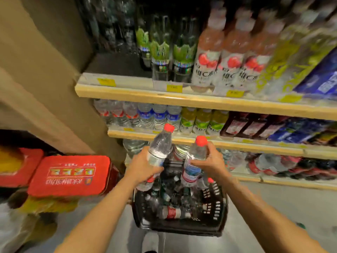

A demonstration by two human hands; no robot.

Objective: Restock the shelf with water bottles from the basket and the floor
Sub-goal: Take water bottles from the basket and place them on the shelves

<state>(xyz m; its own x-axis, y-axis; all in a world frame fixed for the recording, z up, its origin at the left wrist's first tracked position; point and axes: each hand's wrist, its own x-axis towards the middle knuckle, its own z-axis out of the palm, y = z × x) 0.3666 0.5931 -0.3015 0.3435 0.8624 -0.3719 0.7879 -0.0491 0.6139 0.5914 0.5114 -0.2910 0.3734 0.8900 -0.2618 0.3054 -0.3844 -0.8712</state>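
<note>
Hands' grip each round one near-upright water bottle, caps up.

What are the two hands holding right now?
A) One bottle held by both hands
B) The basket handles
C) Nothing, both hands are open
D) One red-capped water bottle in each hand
D: the left hand grips one red-capped bottle and the right hand grips another, both above the black basket.
</note>
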